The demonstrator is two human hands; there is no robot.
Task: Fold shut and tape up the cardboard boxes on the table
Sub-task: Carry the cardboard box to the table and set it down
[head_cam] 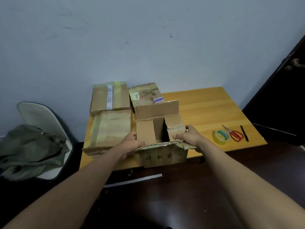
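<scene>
An open cardboard box (162, 156) stands at the table's near edge, its flaps up and its inside dark. My left hand (130, 144) grips the box's left side, next to the left flap (145, 131). My right hand (188, 135) holds the torn right flap (175, 123), fingers curled over its edge. Three more boxes lie behind and to the left: a taped one (109, 98) at the back left, a flat one (111, 129) in front of it, and a printed one (146, 93) at the back centre.
A roll of yellowish tape (220, 137), red-handled scissors (234, 133) and a black stick (244, 133) lie on the wooden table (206, 109) to the right. A white chair (41, 116) with green cloth (31, 146) stands left. A dark door (280, 90) is at right.
</scene>
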